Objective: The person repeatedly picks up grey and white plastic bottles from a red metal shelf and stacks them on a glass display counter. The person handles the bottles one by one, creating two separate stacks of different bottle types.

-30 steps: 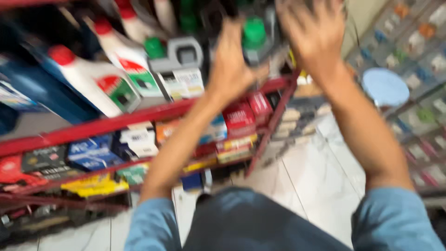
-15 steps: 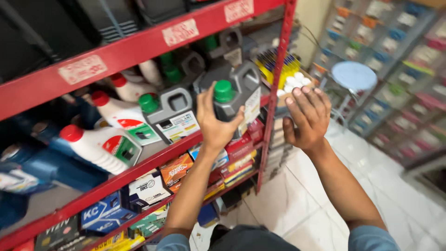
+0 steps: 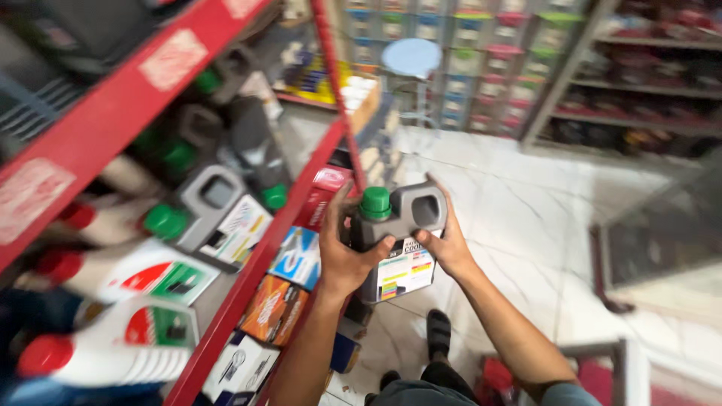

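Observation:
A grey plastic jug [image 3: 397, 240] with a green cap, a moulded handle and a colourful label is held in front of me, off the shelf. My left hand [image 3: 340, 252] wraps its left side below the cap. My right hand [image 3: 449, 244] grips its right side under the handle. To the left stands a red metal shelf [image 3: 113, 105] with more grey green-capped jugs [image 3: 218, 203] and white red-capped bottles [image 3: 113, 338].
Small boxes [image 3: 274, 308] fill the lower shelf level beside my left arm. A round blue stool [image 3: 411, 59] stands ahead on the white tiled floor [image 3: 526, 210]. Racks of small goods [image 3: 624, 68] line the far wall. My foot [image 3: 438, 331] shows below.
The jug has come off the shelf and down toward me in both hands. The view has swung down and to the right, showing the floor.

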